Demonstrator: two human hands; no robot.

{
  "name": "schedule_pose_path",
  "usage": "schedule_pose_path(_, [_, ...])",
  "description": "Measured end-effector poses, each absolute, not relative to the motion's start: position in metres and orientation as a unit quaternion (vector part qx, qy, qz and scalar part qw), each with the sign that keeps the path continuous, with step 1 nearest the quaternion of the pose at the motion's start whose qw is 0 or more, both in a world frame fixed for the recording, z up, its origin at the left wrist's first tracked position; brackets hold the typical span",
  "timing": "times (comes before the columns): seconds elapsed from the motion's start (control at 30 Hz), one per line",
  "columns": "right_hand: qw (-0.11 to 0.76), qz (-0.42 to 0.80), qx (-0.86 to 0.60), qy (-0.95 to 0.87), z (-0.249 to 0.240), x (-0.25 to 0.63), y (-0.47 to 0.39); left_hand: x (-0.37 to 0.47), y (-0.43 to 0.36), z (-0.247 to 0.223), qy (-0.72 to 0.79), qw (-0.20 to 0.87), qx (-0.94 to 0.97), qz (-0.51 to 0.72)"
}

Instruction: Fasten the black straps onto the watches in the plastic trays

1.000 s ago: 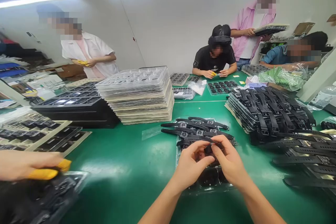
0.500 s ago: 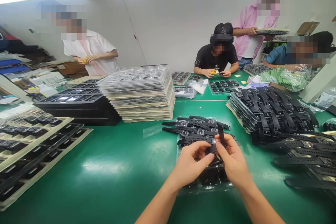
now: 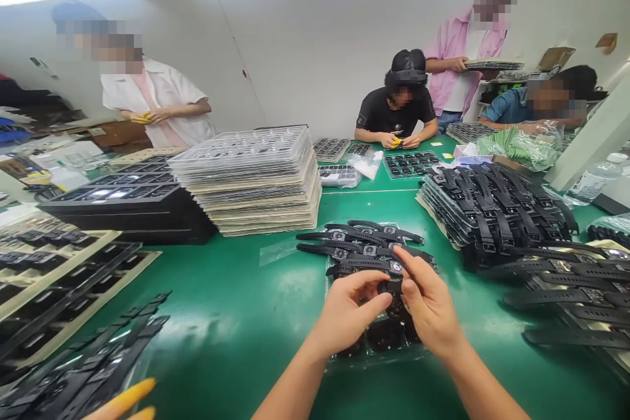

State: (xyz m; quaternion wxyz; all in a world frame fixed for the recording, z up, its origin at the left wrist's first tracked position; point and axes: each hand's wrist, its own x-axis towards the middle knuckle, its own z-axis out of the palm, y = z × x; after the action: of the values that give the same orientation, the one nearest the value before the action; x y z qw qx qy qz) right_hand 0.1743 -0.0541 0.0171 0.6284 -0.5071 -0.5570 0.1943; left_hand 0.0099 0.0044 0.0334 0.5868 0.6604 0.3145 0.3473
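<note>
My left hand (image 3: 352, 308) pinches a black smartwatch (image 3: 392, 286) between thumb and fingers. My right hand (image 3: 433, 305) meets it from the other side, thumb near the watch and forefinger stretched upward; its remaining fingers are partly hidden. Under both hands lies a clear plastic tray (image 3: 339, 359). Strapped black watches (image 3: 369, 250) rest across the tray's far half, their straps pointing sideways. Dark compartments of the tray show below my hands.
Stacked trays (image 3: 266, 190) and a black case (image 3: 132, 216) stand left. More watches on trays (image 3: 497, 203) are piled right. At lower left, another person's yellow-tipped fingers (image 3: 130, 400) touch a batch of watches (image 3: 93, 361). Several people work across the table.
The upright strap in my right hand has gone down out of sight, and my right forefinger is now extended. Another person's fingers and a batch of watches have come in at lower left.
</note>
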Motion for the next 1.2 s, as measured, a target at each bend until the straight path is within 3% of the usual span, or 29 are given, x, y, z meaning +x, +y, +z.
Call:
schedule_pose_path(0.33, [0.669, 0.232, -0.488, -0.51, 0.009, 0.164, -0.059, 0.012, 0.0, 0.036, 0.305, 0.601, 0.638, 0.373])
schedule_pose_path(0.53, [0.618, 0.16, -0.474, -0.607, 0.021, 0.171, -0.058, 0.01, 0.002, 0.04, 0.306, 0.595, 0.644, 0.372])
schedule_pose_path(0.67, [0.567, 0.185, -0.471, -0.65, 0.026, 0.171, -0.057, 0.007, 0.005, 0.042, 0.311, 0.571, 0.666, 0.366])
schedule_pose_path(0.97, [0.664, 0.237, -0.483, -0.519, 0.013, 0.164, -0.056, 0.021, -0.005, 0.029, 0.289, 0.705, 0.448, 0.467])
schedule_pose_path(1.2, [0.612, 0.225, -0.475, -0.591, 0.017, 0.173, -0.054, 0.021, -0.004, 0.032, 0.342, 0.636, 0.51, 0.467])
